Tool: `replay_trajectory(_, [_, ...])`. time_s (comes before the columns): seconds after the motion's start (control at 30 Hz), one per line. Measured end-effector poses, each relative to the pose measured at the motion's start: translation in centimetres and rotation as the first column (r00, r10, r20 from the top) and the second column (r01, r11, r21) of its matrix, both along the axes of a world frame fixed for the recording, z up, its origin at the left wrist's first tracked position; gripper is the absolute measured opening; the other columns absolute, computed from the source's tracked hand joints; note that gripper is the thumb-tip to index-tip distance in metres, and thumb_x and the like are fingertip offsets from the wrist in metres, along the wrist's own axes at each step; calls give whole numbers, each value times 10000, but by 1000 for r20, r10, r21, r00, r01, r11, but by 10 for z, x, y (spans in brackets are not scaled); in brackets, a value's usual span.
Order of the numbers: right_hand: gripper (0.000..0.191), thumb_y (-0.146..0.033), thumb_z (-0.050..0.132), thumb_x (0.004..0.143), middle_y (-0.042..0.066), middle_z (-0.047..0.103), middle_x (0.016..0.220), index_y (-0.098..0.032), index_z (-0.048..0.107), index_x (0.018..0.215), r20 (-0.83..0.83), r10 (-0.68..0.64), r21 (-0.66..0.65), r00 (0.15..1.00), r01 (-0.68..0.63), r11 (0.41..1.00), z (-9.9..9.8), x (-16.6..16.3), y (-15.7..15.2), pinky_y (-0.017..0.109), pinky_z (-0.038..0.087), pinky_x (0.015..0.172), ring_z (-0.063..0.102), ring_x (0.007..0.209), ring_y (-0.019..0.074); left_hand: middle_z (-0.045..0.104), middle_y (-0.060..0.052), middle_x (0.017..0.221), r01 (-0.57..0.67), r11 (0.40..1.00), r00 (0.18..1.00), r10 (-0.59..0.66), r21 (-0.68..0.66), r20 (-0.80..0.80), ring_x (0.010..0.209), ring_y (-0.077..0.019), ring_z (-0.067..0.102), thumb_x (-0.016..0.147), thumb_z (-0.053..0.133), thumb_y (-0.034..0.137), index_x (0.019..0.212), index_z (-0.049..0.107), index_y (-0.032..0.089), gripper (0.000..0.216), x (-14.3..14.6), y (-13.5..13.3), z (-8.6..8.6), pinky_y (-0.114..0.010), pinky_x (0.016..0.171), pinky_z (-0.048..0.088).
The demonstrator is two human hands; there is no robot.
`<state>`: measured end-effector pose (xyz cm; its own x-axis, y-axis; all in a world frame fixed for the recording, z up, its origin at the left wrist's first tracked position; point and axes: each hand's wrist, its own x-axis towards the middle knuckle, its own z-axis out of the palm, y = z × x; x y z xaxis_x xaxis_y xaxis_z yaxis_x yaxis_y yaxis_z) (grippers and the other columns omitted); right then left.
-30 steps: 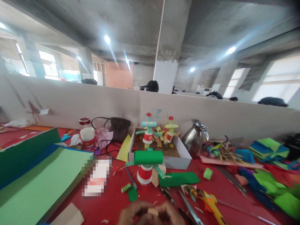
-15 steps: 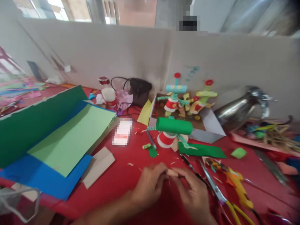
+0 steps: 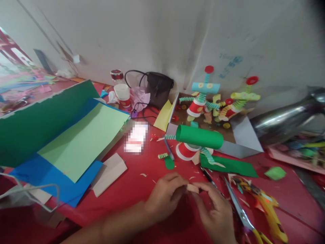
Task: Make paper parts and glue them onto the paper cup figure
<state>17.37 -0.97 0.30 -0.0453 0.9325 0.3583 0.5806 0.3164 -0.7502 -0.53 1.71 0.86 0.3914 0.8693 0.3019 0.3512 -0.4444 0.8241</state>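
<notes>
Between the fingertips of both hands is a small folded piece of peach-coloured paper [image 3: 193,188]. My left hand [image 3: 166,196] pinches its left end, and my right hand [image 3: 215,208] grips the right end between thumb and fingers. Just beyond them stands a paper figure made of a red and white cup [image 3: 186,151], a green paper tube [image 3: 199,136] lying across its top, and pleated paper arms. A strip of green paper [image 3: 228,165] lies beside it. To the right of my right hand are scissors [image 3: 240,206] with yellow handles and a yellow glue gun [image 3: 270,211].
Green, blue and light green sheets [image 3: 85,142] cover the left of the red table [image 3: 111,210]. A phone [image 3: 136,137] lies mid-table. Behind are a box [image 3: 240,150] with finished paper figures, a black bag [image 3: 158,88] and a metal jug [image 3: 284,117]. Paper scraps are scattered about.
The view has tipped downward, so more of the wall behind the table shows and the window is out of sight. Both hands still hold the folded paper, with its pleats turned slightly.
</notes>
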Motion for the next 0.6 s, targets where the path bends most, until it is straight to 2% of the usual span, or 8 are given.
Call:
replay_trajectory(0.1, [164, -322, 611, 893, 84, 733, 959, -227, 661, 1016, -26, -19, -16, 999, 19, 1000, -3, 0, -5, 307, 595, 739, 711, 855, 218, 688, -100, 976, -18, 984, 997, 32, 178, -75, 867, -176, 632, 940, 454, 160, 1081, 621, 175, 219, -1, 0, 1, -275, 758, 513])
replay_trajectory(0.23, [353, -340, 605, 901, 101, 737, 963, -198, 592, 1225, -117, -1, -111, 993, -12, 994, -9, 3, -11, 296, 612, 690, 726, 815, 217, 715, -82, 879, 51, 904, 992, 3, 424, -127, 762, -168, 651, 942, 441, 146, 1140, 587, 179, 248, -5, 0, 4, -292, 728, 530])
replay_trajectory(0.3, [255, -311, 597, 905, 90, 735, 959, -216, 643, 1138, -115, 51, -91, 992, -61, 994, -8, 4, -11, 289, 609, 703, 725, 827, 214, 722, -81, 859, 72, 860, 995, -29, 506, -93, 751, -167, 660, 932, 437, 120, 1157, 576, 177, 271, -7, 1, 4, -298, 730, 537])
replay_trajectory(0.33, [180, -286, 594, 905, 79, 734, 943, -228, 672, 1056, -100, 75, -60, 992, -81, 995, -6, 3, -11, 278, 604, 706, 721, 825, 208, 724, -80, 843, 77, 852, 997, -52, 518, -63, 737, -164, 660, 926, 438, 107, 1154, 575, 173, 274, -8, 2, 4, -293, 718, 537])
replay_trajectory(0.4, [109, -234, 590, 900, 52, 727, 879, -247, 691, 942, -61, 99, 11, 993, -98, 995, 0, 1, -9, 249, 588, 693, 711, 791, 185, 724, -68, 798, 75, 877, 996, -91, 474, 11, 689, -151, 651, 916, 442, 91, 1100, 593, 175, 252, -8, 2, 2, -276, 680, 528])
replay_trajectory(0.5, [129, -188, 583, 897, 31, 711, 816, -254, 692, 920, -35, 93, 106, 995, -89, 990, 7, -4, -8, 227, 569, 663, 693, 737, 163, 720, -64, 760, 56, 937, 989, -100, 345, 112, 680, -144, 651, 920, 432, 103, 981, 632, 191, 228, -7, 1, -1, -266, 660, 513])
replay_trajectory(0.6, [158, -170, 572, 904, 37, 713, 823, -252, 706, 927, -8, 77, 146, 997, -75, 986, 11, -6, -9, 247, 570, 676, 688, 745, 169, 722, -80, 779, 80, 960, 975, -132, 269, 180, 731, -149, 656, 934, 440, 126, 933, 664, 186, 232, -7, 2, -1, -271, 691, 511])
